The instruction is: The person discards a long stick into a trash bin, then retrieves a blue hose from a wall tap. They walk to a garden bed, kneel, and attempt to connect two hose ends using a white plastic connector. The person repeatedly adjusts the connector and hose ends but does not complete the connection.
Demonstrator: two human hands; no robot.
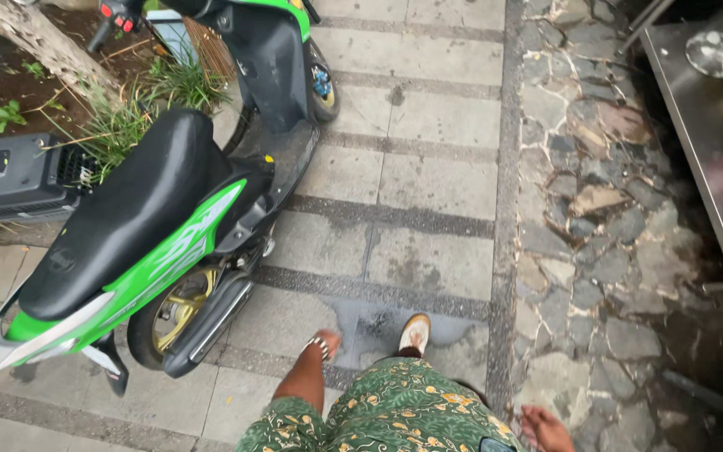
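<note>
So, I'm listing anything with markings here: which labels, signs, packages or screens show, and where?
No packages, signs or screens show.
Dark grey case: left edge beside the plants, boxy, with a small square pale label.
Green scooter: parked left on the paving, white graphic along its side panel.
Right hand: bottom edge, holding nothing.

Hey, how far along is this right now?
Nothing looks done yet. Neither hand visibly holds anything: the left hand is out ahead near the green scooter, the right hand by the patterned shorts. The metal counter stands apart, untouched.
</note>
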